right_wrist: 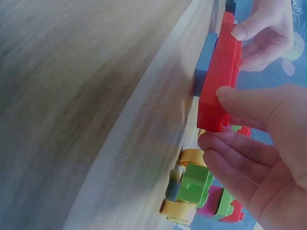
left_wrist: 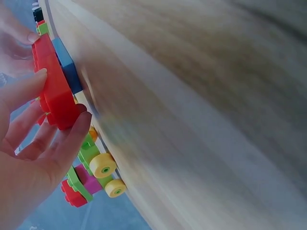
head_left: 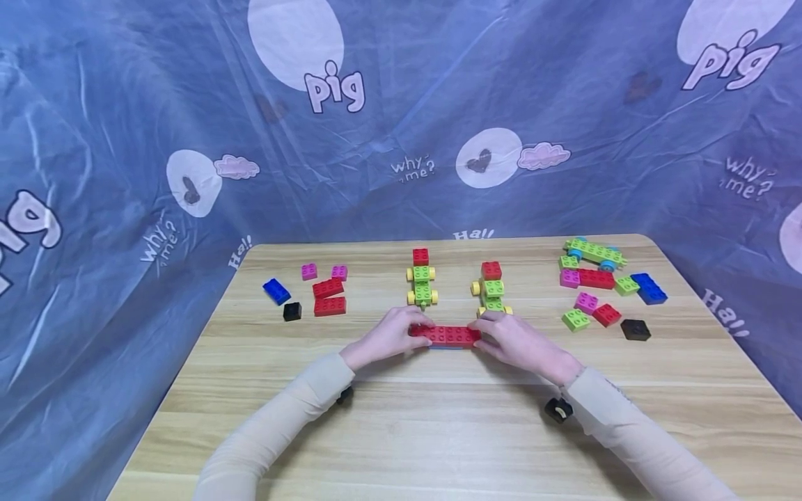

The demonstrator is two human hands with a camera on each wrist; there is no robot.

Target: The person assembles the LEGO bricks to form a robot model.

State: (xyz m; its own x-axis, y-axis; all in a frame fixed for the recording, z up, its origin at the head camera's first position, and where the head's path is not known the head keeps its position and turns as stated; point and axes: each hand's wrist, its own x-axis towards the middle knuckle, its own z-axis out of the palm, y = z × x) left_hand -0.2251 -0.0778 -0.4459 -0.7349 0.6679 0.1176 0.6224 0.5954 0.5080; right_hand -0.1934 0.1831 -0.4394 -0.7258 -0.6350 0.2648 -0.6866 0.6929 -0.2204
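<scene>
Near the table's middle, red toy building bricks [head_left: 450,336] form a long row on top of a blue brick [left_wrist: 68,64], which shows beneath them in both wrist views. My left hand [head_left: 396,332] grips the left end of the red row, thumb on the near side and fingers at the end and far side. At the other end, my right hand [head_left: 519,341] pinches the row between thumb and fingers. Just beyond the hands stand two lime-green brick vehicles with yellow wheels, the left vehicle [head_left: 422,285] and the right vehicle [head_left: 493,288], each with a red brick at its far end.
On the left lie a blue brick [head_left: 276,291], a black brick [head_left: 292,311], red bricks [head_left: 329,306] and pink ones [head_left: 309,271]. Several loose bricks lie at right, including a black one [head_left: 635,330], near a lime vehicle base [head_left: 595,253]. A blue cloth [head_left: 401,118] hangs behind the table.
</scene>
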